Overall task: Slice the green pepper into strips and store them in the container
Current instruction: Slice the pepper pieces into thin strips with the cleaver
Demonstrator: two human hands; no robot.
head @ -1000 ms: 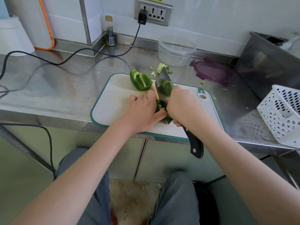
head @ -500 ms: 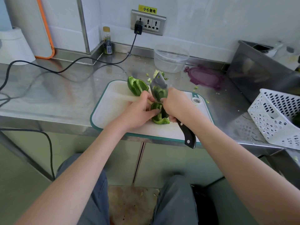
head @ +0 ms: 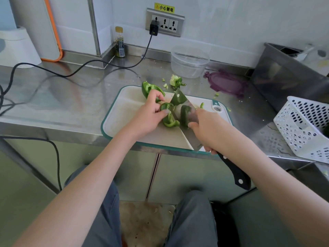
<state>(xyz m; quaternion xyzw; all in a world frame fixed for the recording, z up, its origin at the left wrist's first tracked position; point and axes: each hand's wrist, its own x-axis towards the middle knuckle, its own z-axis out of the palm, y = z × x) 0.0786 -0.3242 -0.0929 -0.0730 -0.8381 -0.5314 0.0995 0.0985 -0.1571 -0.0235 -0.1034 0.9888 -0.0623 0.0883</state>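
Observation:
A white cutting board (head: 124, 111) with a teal rim lies at the counter's front edge. My left hand (head: 149, 113) pinches a cut green pepper piece (head: 169, 118) on the board. My right hand (head: 208, 129) grips a cleaver (head: 187, 111) by its black handle, with the blade tilted flat just right of that piece. Another pepper piece (head: 147, 88) lies at the board's far edge, partly behind my left hand. The pepper core (head: 175, 81) sits on the counter beyond the board. A clear round container (head: 189, 62) stands near the wall, its purple lid (head: 225, 83) beside it.
A white perforated basket (head: 302, 125) sits at the right, with a steel bin (head: 284, 72) behind it. A black cable (head: 85, 65) runs across the steel counter to the wall socket (head: 164, 23). A small bottle (head: 119, 42) stands in the corner. Green scraps dot the counter.
The cleaver has tilted over and shifted right, away from the cut piece. My left hand has opened up from pressing the pepper to pinching the cut piece. The camera has moved slightly.

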